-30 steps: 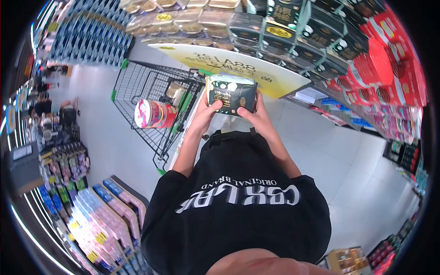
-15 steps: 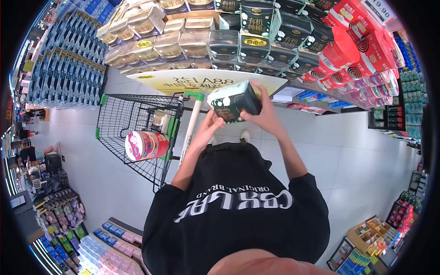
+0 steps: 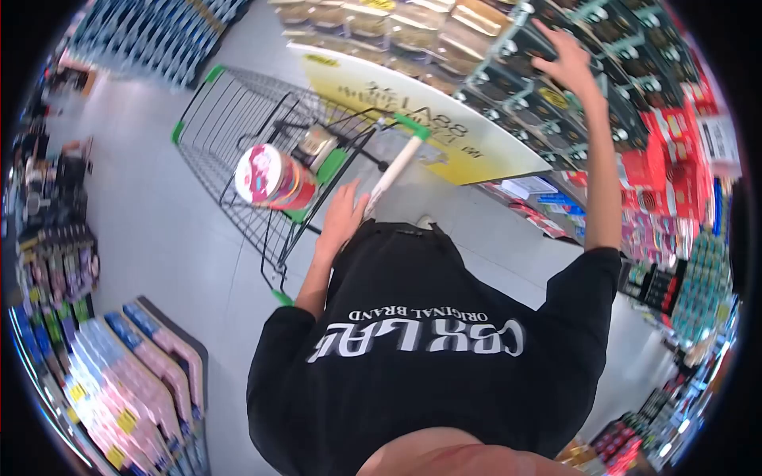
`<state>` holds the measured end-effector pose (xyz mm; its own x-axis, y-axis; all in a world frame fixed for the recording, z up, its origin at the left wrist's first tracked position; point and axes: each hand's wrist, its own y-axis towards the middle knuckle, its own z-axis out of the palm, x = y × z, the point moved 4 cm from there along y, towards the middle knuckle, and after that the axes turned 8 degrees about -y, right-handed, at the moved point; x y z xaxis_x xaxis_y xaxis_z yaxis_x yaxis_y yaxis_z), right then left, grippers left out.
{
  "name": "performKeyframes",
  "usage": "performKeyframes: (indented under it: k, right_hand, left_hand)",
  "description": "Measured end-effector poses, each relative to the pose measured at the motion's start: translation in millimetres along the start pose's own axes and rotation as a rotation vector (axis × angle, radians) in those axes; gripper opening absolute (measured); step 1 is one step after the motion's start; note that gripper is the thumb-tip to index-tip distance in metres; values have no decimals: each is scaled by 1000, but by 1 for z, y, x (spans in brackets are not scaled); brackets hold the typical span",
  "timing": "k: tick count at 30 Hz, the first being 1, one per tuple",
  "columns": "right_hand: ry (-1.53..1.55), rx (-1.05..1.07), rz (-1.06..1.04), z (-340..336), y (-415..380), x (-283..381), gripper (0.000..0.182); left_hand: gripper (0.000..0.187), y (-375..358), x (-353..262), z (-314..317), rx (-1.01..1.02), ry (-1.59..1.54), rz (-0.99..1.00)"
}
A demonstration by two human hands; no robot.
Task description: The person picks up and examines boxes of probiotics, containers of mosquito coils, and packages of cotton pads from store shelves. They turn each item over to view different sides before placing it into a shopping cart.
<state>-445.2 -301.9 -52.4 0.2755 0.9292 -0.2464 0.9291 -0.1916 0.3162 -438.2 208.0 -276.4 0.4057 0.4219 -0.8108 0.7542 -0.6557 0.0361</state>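
My right hand (image 3: pixel 568 63) reaches out to the display, thumb and fingers apart, right at the stacked dark green packs (image 3: pixel 508 59). Low in front of me, my left hand (image 3: pixel 343 218) has its fingers stretched out beside the white handle (image 3: pixel 393 176) of the shopping cart, with nothing in it. Inside the wire cart (image 3: pixel 208 131) lies a red and pink tub with a white lid (image 3: pixel 274 176). A smaller beige pack (image 3: pixel 317 147) sits next to it, close to the green child-seat part.
Beige packs (image 3: pixel 413 32) fill the display's left part above a yellow and white sign board (image 3: pixel 444 131). Red packs (image 3: pixel 675 170) stand at its right end. Blue packs (image 3: pixel 147 36) are stacked at upper left, and a low stand of pink and blue boxes (image 3: pixel 131 381) at lower left.
The dark green pack is no longer between my hands. My right hand has gone up and right to the display, my left down to the cart handle. The view has turned.
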Motion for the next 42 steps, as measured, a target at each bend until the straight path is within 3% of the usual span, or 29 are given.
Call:
performKeyframes:
  k: [1, 3, 4, 5, 6, 7, 10, 11, 12, 13, 14, 15, 17, 19, 21, 24, 27, 30, 32, 34, 36, 38, 41, 42]
  right_hand:
    - [-111, -68, -14, -8, -1, 6, 79]
    - [-64, -230, 70, -49, -15, 45, 79]
    - [76, -335, 25, -78, -25, 76, 73]
    - [300, -386, 8, -88, -34, 98, 61]
    - [528, -375, 122, -88, -50, 128, 47]
    - [807, -228, 249, -65, -68, 152, 39]
    - [864, 269, 111, 44, -153, 247, 33]
    - [790, 641, 97, 33, -161, 282, 33]
    - [1000, 366, -23, 93, -231, 304, 31]
    - [900, 741, 41, 97, -254, 321, 29]
    - [961, 713, 147, 98, -286, 318, 30]
    - [1028, 681, 240, 105, -321, 318, 32]
    - [1088, 586, 611, 115, -385, 301, 30]
    - [894, 610, 936, 97, -421, 282, 30]
    - [906, 568, 1043, 91, -438, 270, 30]
    - [983, 455, 1053, 87, -416, 262, 30]
    - [1167, 329, 918, 91, -359, 264, 33]
    - [1225, 194, 677, 53, -267, 264, 49]
    - [1420, 69, 657, 27, -215, 267, 63]
    - [1862, 245, 706, 26, -184, 272, 68]
    - [2045, 271, 661, 21, -160, 272, 70]
    - [1987, 81, 549, 11, -150, 258, 69]
    - [1646, 51, 220, 0, -131, 232, 68]
    - [1525, 132, 207, -9, -118, 220, 66]
  left_hand:
    - [45, 8, 1, -8, -22, -33, 19]
    - [41, 20, 19, -24, -74, -151, -138]
    - [39, 30, 29, -29, -90, -213, -204]
    - [39, 46, 37, -35, -172, -76, -118]
    - [38, 62, 49, -38, -248, 62, -30]
    - [38, 75, 61, -39, -312, 200, 61]
    - [55, 130, 136, -22, -214, 489, -114]
    - [68, 143, 177, -9, -129, 514, -195]
    - [85, 154, 243, 13, -43, 523, -235]
    - [97, 148, 248, 17, 13, 653, -300]
    - [105, 144, 243, 16, 73, 660, -240]
    - [104, 140, 215, 11, 115, 755, -412]
    - [98, 150, 229, 18, 112, 695, -375]
    - [96, 143, 211, 6, 110, 708, -333]
    - [96, 141, 211, 2, 143, 603, -314]
    - [94, 146, 182, -5, 99, 439, -324]
    - [90, 141, 84, -25, -133, 368, -271]
    - [84, 133, -2, -29, -256, 194, 34]
    - [81, 117, -70, -27, -232, 107, 214]
    - [80, 93, -131, -8, -154, 82, 339]
    - [78, 68, -159, 11, -175, 54, 426]
    - [71, 61, -166, 10, -166, -1, 410]
    - [60, 53, -140, 2, -103, -152, 390]
    - [58, 48, -135, -6, -128, -96, 367]
